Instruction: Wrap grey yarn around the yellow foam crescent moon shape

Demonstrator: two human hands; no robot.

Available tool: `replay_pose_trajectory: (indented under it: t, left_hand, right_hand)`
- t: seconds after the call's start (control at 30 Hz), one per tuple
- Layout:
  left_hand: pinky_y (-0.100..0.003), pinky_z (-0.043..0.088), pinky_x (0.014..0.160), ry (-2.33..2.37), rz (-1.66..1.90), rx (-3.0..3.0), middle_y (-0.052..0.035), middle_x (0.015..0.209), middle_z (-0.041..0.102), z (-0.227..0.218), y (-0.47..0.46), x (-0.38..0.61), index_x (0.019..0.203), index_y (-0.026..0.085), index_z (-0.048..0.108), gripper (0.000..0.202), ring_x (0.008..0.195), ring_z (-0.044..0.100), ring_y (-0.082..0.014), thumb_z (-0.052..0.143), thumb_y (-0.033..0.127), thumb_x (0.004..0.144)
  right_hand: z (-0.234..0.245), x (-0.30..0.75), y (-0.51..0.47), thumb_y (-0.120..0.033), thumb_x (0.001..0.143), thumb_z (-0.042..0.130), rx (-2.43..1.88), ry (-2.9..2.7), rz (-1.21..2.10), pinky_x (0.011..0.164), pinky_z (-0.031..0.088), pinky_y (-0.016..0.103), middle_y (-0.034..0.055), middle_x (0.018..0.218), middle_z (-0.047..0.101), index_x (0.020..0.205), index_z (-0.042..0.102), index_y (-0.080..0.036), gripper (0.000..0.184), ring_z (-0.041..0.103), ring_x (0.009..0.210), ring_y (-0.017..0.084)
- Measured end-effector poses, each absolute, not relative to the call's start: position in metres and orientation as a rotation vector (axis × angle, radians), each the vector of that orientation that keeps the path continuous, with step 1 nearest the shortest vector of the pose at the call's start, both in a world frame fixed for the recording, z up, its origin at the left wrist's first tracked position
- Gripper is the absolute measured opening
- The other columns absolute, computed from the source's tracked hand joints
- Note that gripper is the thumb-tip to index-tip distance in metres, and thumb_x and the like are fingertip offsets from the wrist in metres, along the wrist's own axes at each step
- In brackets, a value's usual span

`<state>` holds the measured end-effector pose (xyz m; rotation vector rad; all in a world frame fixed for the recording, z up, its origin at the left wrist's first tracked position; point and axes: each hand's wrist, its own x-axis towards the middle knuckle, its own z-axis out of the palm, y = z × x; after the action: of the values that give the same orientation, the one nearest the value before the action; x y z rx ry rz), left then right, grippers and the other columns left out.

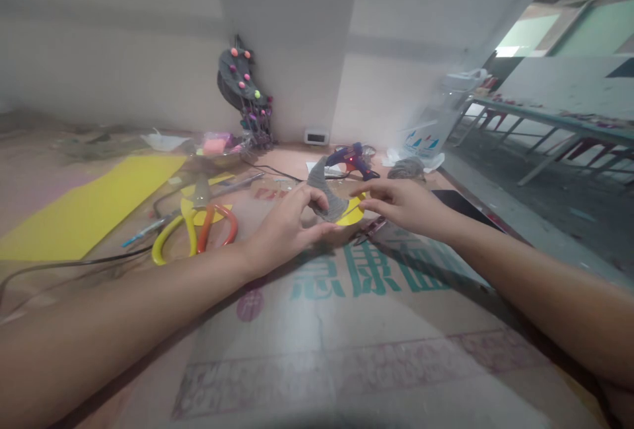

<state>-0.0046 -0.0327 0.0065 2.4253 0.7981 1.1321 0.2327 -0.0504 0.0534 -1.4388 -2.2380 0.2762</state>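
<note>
Between thumb and fingers, my left hand [292, 218] grips a crescent-shaped piece [327, 193] covered in ribbed grey yarn or cord. Its lower right part shows bare yellow [351, 212]. My right hand [403, 203] is pinched closed at the yellow end, on a thin grey strand [351, 210] that runs toward the grey covering. Both hands are just above a printed cardboard sheet [307, 330]. Left of my left hand lie scissors [193, 231] with a yellow and an orange handle.
Behind the hands rests a dark blue glue gun [354, 160] with a red light. A grey crescent ornament with beads [240, 79] leans on the wall. Yellow sheets [99, 204] lie left. A small digital display [316, 136], grey yarn [406, 168] and a plastic container [430, 119] stand behind.
</note>
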Motion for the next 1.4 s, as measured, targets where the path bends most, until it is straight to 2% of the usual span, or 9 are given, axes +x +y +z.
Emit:
replay_pose_trajectory:
  t: [0.13,0.27,0.33,0.53,0.63,0.77,1.03,1.2,1.4]
  left_hand:
    - [-0.032,0.045,0.084,0.746,1.075,2.387,-0.0028,0.1,0.057,0.008,-0.031,-0.005,0.098,0.021,0.05,0.034,0.093,0.054,-0.0195,0.072,0.038,0.077]
    - [-0.03,0.045,0.082,0.733,1.101,2.27,-0.0034,0.097,0.058,0.007,-0.028,-0.004,0.099,0.02,0.052,0.013,0.091,0.055,-0.0171,0.048,0.031,0.093]
    - [-0.028,0.045,0.08,0.766,1.162,2.17,-0.0038,0.099,0.057,0.005,-0.027,-0.002,0.103,0.019,0.052,0.014,0.091,0.055,-0.016,0.045,0.027,0.094]
    - [-0.029,0.048,0.082,0.755,1.167,1.86,-0.0066,0.106,0.062,-0.001,-0.019,0.003,0.135,0.021,0.037,0.046,0.096,0.059,-0.0169,0.049,0.028,0.092]
    - [-0.032,0.045,0.092,0.785,1.119,1.838,-0.0088,0.114,0.063,0.002,-0.017,0.004,0.121,0.016,0.054,0.034,0.103,0.059,-0.0191,0.052,0.031,0.09]
    - [-0.029,0.046,0.084,0.896,1.001,1.897,-0.005,0.101,0.07,0.009,-0.018,0.002,0.094,0.017,0.065,0.025,0.092,0.062,-0.0194,0.049,0.035,0.091]
    - [-0.025,0.044,0.067,0.928,0.975,1.915,-0.0004,0.082,0.069,0.008,-0.018,0.0,0.082,0.019,0.066,0.026,0.075,0.06,-0.017,0.05,0.038,0.09]
    - [-0.024,0.041,0.057,0.922,0.924,1.838,0.002,0.061,0.059,0.01,-0.018,0.002,0.072,0.019,0.062,0.026,0.06,0.053,-0.0145,0.052,0.035,0.088]
    - [-0.025,0.038,0.052,0.915,0.88,1.777,0.0032,0.054,0.052,0.014,-0.022,0.003,0.067,0.019,0.059,0.028,0.053,0.047,-0.0135,0.054,0.04,0.086]
  right_hand:
    - [0.051,0.233,-0.049,-0.03,0.086,0.055,-1.411,-2.191,0.422,0.066,0.052,0.028,0.0022,0.087,0.071,0.088,0.068,-0.02,0.017,0.066,0.076,0.016]
    - [0.045,0.232,-0.048,-0.031,0.085,0.056,-1.434,-2.047,0.672,0.055,0.055,0.027,0.0023,0.086,0.07,0.09,0.066,-0.021,0.014,0.068,0.069,0.016]
    - [0.039,0.23,-0.048,-0.031,0.085,0.057,-1.416,-1.985,0.769,0.051,0.055,0.027,0.0023,0.083,0.07,0.09,0.066,-0.021,0.014,0.067,0.063,0.016]
    - [0.022,0.223,-0.048,-0.029,0.085,0.056,-1.452,-1.945,0.761,0.047,0.05,0.024,0.0012,0.073,0.068,0.084,0.065,-0.019,0.013,0.064,0.057,0.014]
    - [0.017,0.221,-0.049,-0.031,0.085,0.055,-1.474,-1.989,0.641,0.048,0.046,0.023,-0.0007,0.064,0.065,0.083,0.065,-0.018,0.017,0.06,0.053,0.013]
    - [0.015,0.218,-0.051,-0.034,0.086,0.054,-1.477,-1.995,0.639,0.051,0.045,0.024,0.0002,0.065,0.065,0.085,0.066,-0.017,0.021,0.058,0.053,0.013]
    - [0.013,0.221,-0.049,-0.035,0.081,0.058,-1.461,-1.916,0.644,0.052,0.045,0.024,0.0002,0.067,0.064,0.083,0.066,-0.017,0.019,0.058,0.057,0.013]
    - [0.011,0.221,-0.048,-0.036,0.082,0.058,-1.442,-1.92,0.623,0.052,0.047,0.024,0.0011,0.07,0.066,0.082,0.066,-0.017,0.02,0.059,0.058,0.013]
    - [0.011,0.221,-0.049,-0.037,0.083,0.059,-1.482,-1.875,0.563,0.048,0.048,0.025,0.0012,0.071,0.065,0.084,0.065,-0.019,0.019,0.061,0.057,0.015]
